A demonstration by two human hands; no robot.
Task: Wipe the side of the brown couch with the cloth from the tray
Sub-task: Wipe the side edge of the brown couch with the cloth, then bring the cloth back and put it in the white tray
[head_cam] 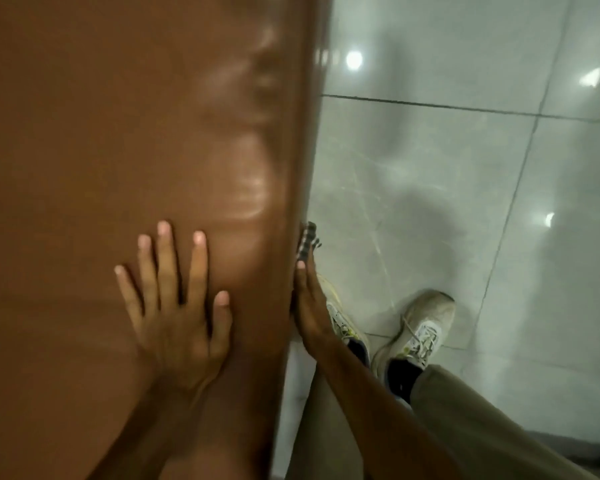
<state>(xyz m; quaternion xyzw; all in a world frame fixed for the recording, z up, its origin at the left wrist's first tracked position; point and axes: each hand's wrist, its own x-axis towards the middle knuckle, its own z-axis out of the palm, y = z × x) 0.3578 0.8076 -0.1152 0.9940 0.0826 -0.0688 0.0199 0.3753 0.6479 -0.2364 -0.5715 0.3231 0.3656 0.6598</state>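
The brown couch (118, 133) fills the left half of the head view, its glossy top seen from above. My left hand (177, 306) lies flat on that top, fingers spread, holding nothing. My right hand (310, 306) presses flat against the couch's right side, just over the edge. A checked dark-and-white cloth (307, 242) sticks out beyond its fingertips, pinned between the hand and the couch side. Most of the cloth and the side surface are hidden from this angle.
A pale glossy tiled floor (465, 185) runs along the right of the couch. My two feet in worn white sneakers (416, 334) stand close to the couch side, with olive trouser legs (482, 427) below.
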